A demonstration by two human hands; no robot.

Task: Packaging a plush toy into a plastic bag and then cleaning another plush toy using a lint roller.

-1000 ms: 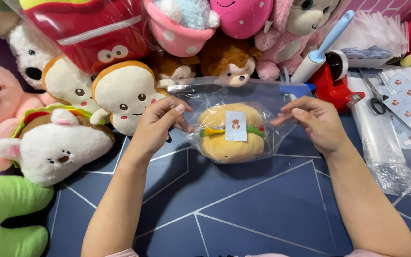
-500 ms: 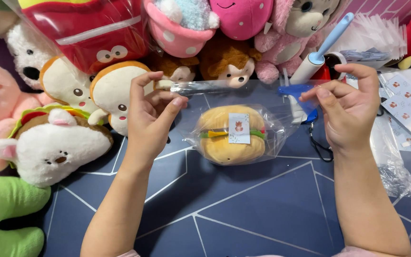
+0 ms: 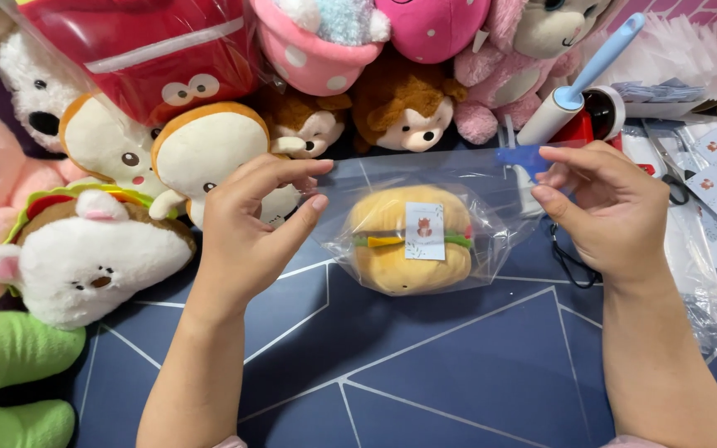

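Head view: burger plush (image 3: 408, 241) inside clear bag (image 3: 491, 178) between both hands.

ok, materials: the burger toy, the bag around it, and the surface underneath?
Burger toy: looks like soft plush fabric, matte and fuzzy, with stitched-looking green and yellow layers. Bag: clear thin plastic film, glossy, wrinkled, with glare. Surface: dark blue with pale geometric lines; smooth and matte, possibly a mat or printed sheet, cannot tell which.
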